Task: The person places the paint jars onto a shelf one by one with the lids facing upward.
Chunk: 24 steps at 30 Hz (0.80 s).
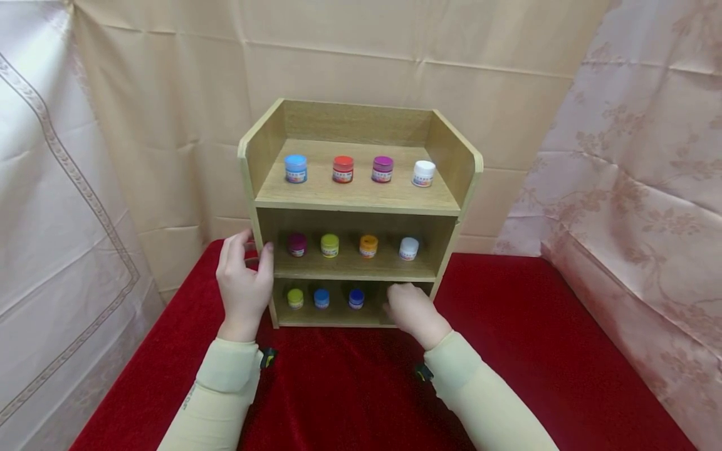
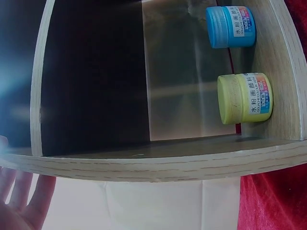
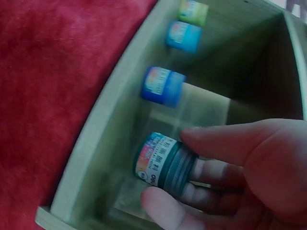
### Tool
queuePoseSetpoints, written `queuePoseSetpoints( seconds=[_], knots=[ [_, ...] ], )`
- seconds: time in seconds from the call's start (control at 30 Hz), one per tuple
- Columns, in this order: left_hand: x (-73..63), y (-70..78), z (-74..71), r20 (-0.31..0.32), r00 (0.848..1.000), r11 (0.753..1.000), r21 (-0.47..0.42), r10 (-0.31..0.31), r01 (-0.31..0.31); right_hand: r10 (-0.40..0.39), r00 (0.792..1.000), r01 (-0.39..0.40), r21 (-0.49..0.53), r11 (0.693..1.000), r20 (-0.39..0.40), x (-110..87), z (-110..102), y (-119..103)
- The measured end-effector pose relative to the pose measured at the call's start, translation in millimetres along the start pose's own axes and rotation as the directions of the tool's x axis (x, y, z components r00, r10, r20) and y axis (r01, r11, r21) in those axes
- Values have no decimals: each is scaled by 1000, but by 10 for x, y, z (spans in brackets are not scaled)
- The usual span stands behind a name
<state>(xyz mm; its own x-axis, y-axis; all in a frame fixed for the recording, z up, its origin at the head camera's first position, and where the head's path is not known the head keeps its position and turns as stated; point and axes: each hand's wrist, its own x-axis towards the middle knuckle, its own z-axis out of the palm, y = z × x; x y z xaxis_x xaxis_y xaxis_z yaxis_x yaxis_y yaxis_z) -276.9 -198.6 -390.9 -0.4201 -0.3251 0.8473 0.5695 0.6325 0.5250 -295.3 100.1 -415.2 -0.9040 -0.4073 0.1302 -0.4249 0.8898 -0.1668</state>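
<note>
A small wooden shelf (image 1: 361, 205) with three levels stands on the red cloth. My left hand (image 1: 244, 285) holds its left side panel (image 2: 158, 167), fingers along the outside and thumb by the front edge. On the bottom level, my right hand (image 1: 414, 313) grips a dark green paint jar (image 3: 156, 160) by its lid end, between thumb and fingers; in the head view the hand hides this jar. To its left stand a dark blue jar (image 1: 356, 299), a lighter blue jar (image 1: 321, 299) and a yellow-green jar (image 1: 295, 299).
Light blue (image 1: 296, 169), red (image 1: 343, 170), purple (image 1: 382, 169) and white (image 1: 423, 174) jars line the top level. The middle level bears dark magenta (image 1: 297, 245), yellow-green (image 1: 329, 246), orange (image 1: 368, 247) and white (image 1: 408, 248) jars. A beige curtain (image 1: 361, 50) hangs behind.
</note>
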Motion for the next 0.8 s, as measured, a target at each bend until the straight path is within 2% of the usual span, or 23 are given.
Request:
queuePoseSetpoints(
  seconds=[0.13, 0.3, 0.53, 0.67, 0.8],
  knots=[
    [4, 0, 9, -10, 1000, 1000, -18, 0, 0, -6, 1000, 5, -83, 997, -6, 60, 82, -10],
    [3, 0, 5, -7, 1000, 1000, -19, 2, -2, 29, 999, -26, -119, 993, 22, 135, 130, 1],
    [7, -1, 0, 4, 1000, 1000, 5, 0, 0, 125, 987, -118, -72, 990, 104, 235, 166, 50],
    [2, -2, 0, 1, 1000, 1000, -5, -1, 1, 164, 982, -162, -23, 987, 97, 255, 181, 55],
    [4, 1, -4, -1, 1000, 1000, -9, 0, 0, 163, 984, -163, -13, 987, 72, 258, 193, 50]
  ],
)
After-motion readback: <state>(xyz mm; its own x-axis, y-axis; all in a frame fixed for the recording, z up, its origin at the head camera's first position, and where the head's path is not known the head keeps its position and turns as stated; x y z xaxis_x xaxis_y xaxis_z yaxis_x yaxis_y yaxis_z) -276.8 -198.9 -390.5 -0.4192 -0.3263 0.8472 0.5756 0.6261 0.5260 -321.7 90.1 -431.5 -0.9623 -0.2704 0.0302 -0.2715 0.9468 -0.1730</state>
